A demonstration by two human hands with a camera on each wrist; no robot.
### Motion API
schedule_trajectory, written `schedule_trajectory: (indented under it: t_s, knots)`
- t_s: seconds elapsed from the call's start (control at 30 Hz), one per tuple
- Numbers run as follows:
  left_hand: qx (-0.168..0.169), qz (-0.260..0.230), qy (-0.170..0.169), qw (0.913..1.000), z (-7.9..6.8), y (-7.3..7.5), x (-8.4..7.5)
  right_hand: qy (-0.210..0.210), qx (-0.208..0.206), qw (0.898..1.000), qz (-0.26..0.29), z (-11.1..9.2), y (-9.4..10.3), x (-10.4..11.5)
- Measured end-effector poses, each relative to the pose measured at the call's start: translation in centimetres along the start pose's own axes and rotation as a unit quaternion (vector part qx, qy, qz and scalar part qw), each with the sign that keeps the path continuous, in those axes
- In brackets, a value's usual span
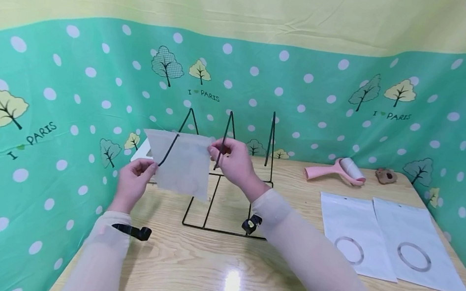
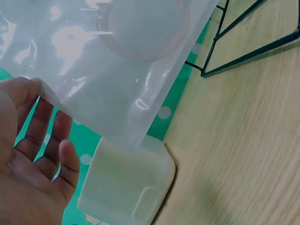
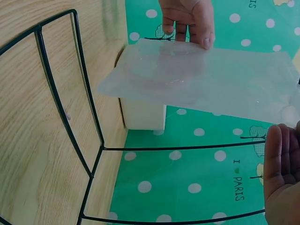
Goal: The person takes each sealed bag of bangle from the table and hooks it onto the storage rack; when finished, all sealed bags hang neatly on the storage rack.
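A translucent white plastic bag (image 1: 187, 169) is stretched between my two hands. A faint ring mark (image 2: 145, 28) shows on its face in the left wrist view. My left hand (image 1: 135, 179) pinches the bag's left edge between thumb and fingers, the other fingers loosely bent. My right hand (image 1: 235, 163) pinches its upper right corner, close beside the middle upright of a black wire rack (image 1: 225, 232). The front arm of the rack's left upright (image 1: 170, 149) crosses in front of the bag in the head view.
A whitish plastic box (image 2: 129, 183) stands behind the bag at the left. Two white bags with rings, one left (image 1: 352, 222) and one right (image 1: 431, 233), lie on the table's right. Behind them are a pink lint roller (image 1: 323, 170) and a small brown object (image 1: 385, 176). A patterned cloth (image 1: 312, 87) encloses the table.
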State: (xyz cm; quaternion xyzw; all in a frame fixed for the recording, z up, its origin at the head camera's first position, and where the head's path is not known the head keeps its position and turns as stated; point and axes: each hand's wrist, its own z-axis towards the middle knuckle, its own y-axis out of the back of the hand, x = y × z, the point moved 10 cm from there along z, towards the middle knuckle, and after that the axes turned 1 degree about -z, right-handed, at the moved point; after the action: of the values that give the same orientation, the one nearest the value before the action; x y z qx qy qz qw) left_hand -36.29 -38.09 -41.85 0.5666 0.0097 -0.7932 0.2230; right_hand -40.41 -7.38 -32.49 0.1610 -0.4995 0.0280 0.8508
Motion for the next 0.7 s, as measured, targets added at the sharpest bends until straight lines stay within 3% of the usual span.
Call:
schedule_trajectory:
  t_s: [0.7]
  knots:
    - [-0.032, 0.013, 0.050, 0.9981, 3.1, -1.4, 0.7, -0.006, -0.042, 0.998, -0.035, 2.7, 0.9, -1.4]
